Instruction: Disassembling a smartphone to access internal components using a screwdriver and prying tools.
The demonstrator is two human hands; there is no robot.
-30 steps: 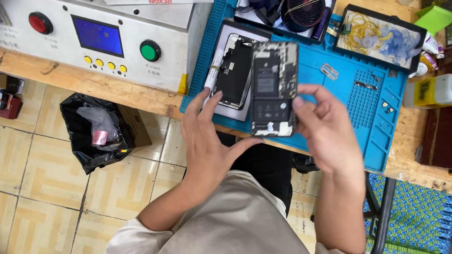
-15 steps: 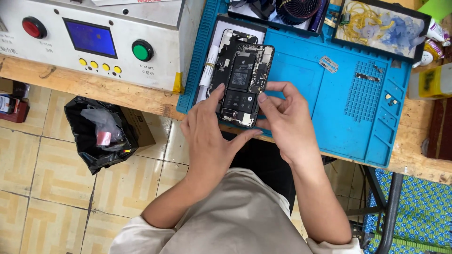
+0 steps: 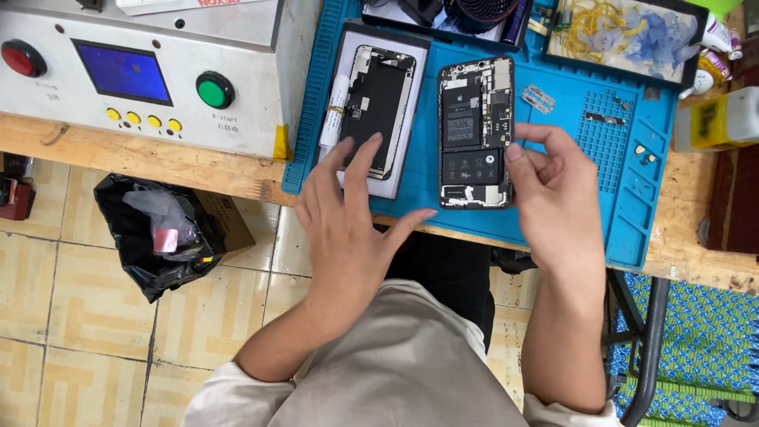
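Fingers of the left hand (image 3: 348, 213) are spread flat, the tips resting on the lower edge of a detached phone screen (image 3: 379, 107) that lies face down on a white tray (image 3: 348, 63) — nothing is clasped, the hand is open. Just to the right, the opened phone body (image 3: 476, 130) lies on the blue work mat (image 3: 553, 158) with its battery and circuit board facing up. The right hand (image 3: 557, 198) touches that body along its right edge: the thumb and forefinger lie against the frame near the lower corner, loosely curled and pinching the rim lightly rather than lifting it. The two phone parts lie side by side, close but apart.

A small metal bracket (image 3: 538, 98) lies on the mat beside the phone body's upper right. Left of the mat stands a grey machine (image 3: 142, 79) with a blue display, a red button (image 3: 22, 57) and a green button (image 3: 214, 89), all on a wooden bench (image 3: 158, 162). Below the bench, on the tiled floor, sits a black rubbish bag (image 3: 158, 237).
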